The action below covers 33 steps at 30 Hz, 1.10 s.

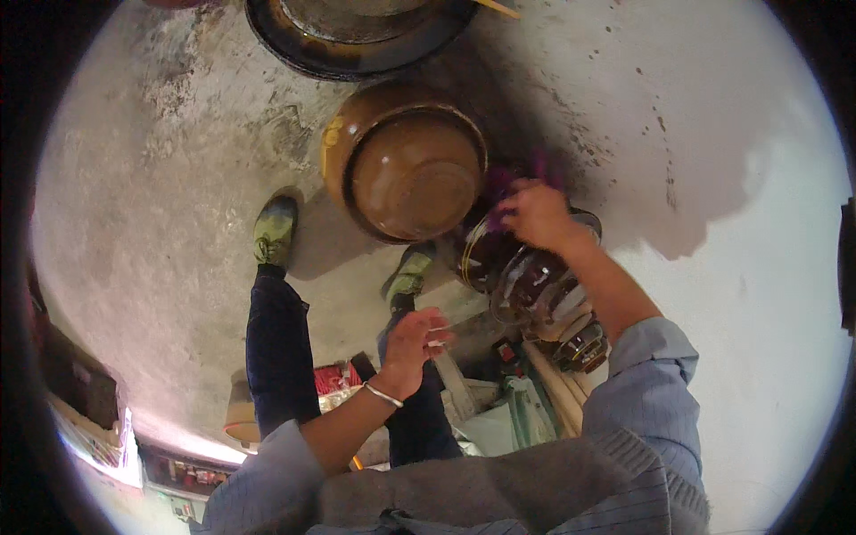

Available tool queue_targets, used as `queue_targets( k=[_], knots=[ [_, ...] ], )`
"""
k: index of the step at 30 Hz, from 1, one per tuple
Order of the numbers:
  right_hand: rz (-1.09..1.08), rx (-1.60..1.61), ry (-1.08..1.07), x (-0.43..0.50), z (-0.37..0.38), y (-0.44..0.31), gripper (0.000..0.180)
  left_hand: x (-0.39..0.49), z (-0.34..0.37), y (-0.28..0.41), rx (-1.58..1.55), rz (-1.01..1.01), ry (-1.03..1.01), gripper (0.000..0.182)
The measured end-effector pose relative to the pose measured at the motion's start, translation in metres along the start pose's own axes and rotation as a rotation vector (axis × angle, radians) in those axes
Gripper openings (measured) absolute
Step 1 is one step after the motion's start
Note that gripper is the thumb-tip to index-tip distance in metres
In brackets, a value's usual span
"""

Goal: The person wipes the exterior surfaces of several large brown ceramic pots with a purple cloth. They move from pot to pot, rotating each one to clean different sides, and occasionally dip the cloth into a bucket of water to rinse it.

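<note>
My right hand is on a purple cloth or plastic piece, blurred, at the mouth area of a dark glazed jar. Its fingers are bent over the purple material; whether they grip it is not clear. In front of my body hangs my left hand, a bangle on its wrist, fingers apart and nothing seen in them. A large brown glazed ceramic vat stands on the floor left of the purple material, topped by a brown basin-like lid. Glass jars stand under my right forearm.
Beyond the vat is a wide dark-rimmed round vessel. A white wall runs along the right. My shoes are on the concrete floor, left of and below the vat. Wooden boards and a green bag lie near my legs.
</note>
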State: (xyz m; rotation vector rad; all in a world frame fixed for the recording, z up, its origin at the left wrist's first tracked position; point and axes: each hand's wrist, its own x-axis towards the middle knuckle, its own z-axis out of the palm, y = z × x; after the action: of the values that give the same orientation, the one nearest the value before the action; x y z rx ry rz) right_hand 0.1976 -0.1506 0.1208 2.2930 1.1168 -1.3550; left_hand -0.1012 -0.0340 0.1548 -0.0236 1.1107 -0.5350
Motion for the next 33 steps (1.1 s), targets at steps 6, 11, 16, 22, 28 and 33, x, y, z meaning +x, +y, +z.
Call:
queue_targets(
  k=[6,11,16,22,28,33],
  knots=[
    [-0.094,0.43,-0.187,-0.039,0.036,-0.102,0.024,-0.004,0.009,0.018,0.155,0.208,0.278,0.057],
    [0.308,1.551,0.031,-0.07,0.079,-0.142,0.041,-0.002,0.012,0.014,0.018,0.445,0.101,0.052],
    [0.069,1.11,-0.095,-0.087,0.063,-0.172,0.044,0.001,-0.012,0.008,-0.221,0.474,-0.007,0.029],
    [0.098,0.884,0.519,-0.068,0.037,-0.137,0.029,0.009,-0.064,0.031,-0.156,0.718,0.282,0.031],
    [0.234,0.87,0.896,0.011,0.032,-0.074,0.036,0.082,-0.069,0.161,0.6,1.433,0.556,0.038],
    [0.401,1.516,0.802,0.059,0.03,-0.063,0.048,0.131,-0.029,0.274,1.145,1.458,0.62,0.03]
  ],
)
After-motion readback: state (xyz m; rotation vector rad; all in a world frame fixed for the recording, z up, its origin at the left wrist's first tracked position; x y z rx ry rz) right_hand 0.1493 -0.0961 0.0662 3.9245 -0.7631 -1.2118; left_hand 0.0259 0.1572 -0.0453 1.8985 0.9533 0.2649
